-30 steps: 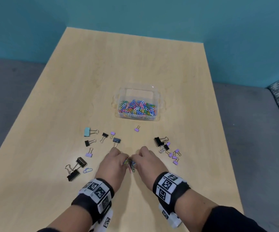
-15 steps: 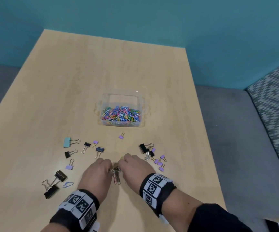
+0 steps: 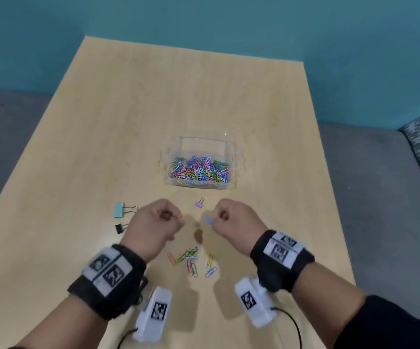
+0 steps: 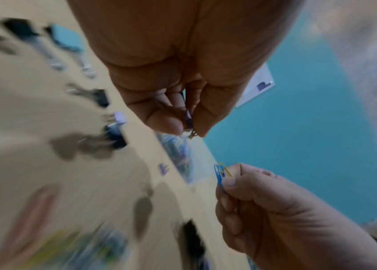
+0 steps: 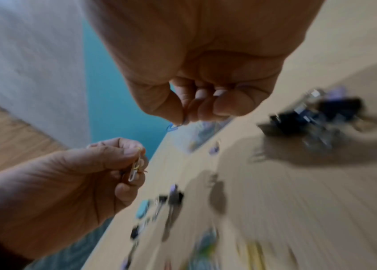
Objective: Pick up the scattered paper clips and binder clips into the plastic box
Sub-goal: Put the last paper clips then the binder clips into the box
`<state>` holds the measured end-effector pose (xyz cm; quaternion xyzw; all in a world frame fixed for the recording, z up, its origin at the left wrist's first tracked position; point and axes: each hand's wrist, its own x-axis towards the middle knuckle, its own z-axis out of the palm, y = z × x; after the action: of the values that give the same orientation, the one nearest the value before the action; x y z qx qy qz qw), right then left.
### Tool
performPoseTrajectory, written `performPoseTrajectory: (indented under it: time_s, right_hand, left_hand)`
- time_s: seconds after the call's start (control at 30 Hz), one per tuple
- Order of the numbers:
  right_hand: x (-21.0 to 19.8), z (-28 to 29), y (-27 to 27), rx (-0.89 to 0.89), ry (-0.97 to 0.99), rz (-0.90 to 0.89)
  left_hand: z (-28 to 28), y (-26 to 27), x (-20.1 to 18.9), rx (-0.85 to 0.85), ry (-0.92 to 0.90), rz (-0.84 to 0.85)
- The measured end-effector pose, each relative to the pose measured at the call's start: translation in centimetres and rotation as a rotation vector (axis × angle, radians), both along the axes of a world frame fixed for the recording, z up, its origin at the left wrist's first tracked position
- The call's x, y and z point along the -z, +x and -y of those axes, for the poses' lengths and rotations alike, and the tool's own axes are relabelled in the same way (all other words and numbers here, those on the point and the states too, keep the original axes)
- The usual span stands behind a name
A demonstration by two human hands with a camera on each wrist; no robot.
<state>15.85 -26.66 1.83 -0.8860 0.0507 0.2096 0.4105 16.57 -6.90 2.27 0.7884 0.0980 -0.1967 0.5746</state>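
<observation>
Where each grip pinches, paper clips [image 4: 220, 174] protrude.

Plastic box [image 3: 231, 149] stands mid-table [image 3: 103, 122]; loose paper clips [image 3: 191, 259] lie before it, binder clips [image 3: 123, 210] to the left

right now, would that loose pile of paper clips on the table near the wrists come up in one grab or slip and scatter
Probably not in one grab. The loose paper clips are thin wires lying flat on the smooth table, so they would likely slide. Some overlap and may lift tangled. Each hand, left hand and right hand, pinches only a few.
</observation>
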Motion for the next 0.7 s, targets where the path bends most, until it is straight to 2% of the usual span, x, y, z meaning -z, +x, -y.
performPoseTrajectory:
  time_s: [0.07, 0.13, 0.2, 0.33, 0.5, 0.57, 0.7]
  right_hand:
    - [-1.3, 0.5, 3.0, 0.006, -0.075, 0.084]
    - [-2.3, 0.8, 6.1, -0.090, -0.268, 0.175]
    - [-3.0, 0.7, 8.7, -0.151, -0.389, 0.182]
    - [-3.0, 0.5, 10.6, -0.128, -0.420, 0.155]
    - [-2.4, 1.5, 5.2, -0.221, -0.423, 0.330]
    - [-1.6, 1.5, 1.4, -0.314, -0.375, 0.282]
    - [1.2, 1.5, -5.6, -0.436, -0.340, 0.070]
  left_hand:
    - [0.8, 3.0, -1.3, 0.001, 0.044, 0.110]
    - [1.8, 6.2, -2.2, 0.007, 0.117, 0.201]
    - [2.8, 8.7, -2.7, 0.005, 0.159, 0.259]
    - [3.4, 10.2, -2.2, 0.079, 0.244, 0.281]
    - [0.5, 5.8, -1.2, 0.158, 0.362, 0.276]
    - [-0.4, 2.4, -0.2, 0.218, 0.428, 0.226]
    - [-1.6, -4.5, 2.1, 0.358, 0.600, 0.099]
